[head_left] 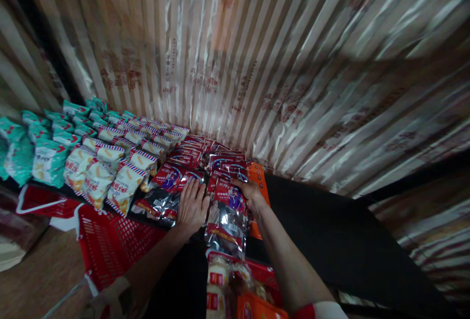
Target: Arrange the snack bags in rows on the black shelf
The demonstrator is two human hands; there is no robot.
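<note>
My left hand (191,207) lies flat, fingers stretched out, on a red and silver snack packet (167,189) in a row of such packets on a dark shelf (323,221). My right hand (248,192) grips the top of another red and silver packet (227,216), which stands at the front of the neighbouring row. An orange packet (258,176) sits just behind and to the right of that hand.
Rows of white, blue-striped packets (121,172) and teal packets (47,157) fill the shelf to the left. A red basket (110,245) stands below on the left. More packets (235,289) lie in a container under my arms. A striped foil wall (257,64) rises behind.
</note>
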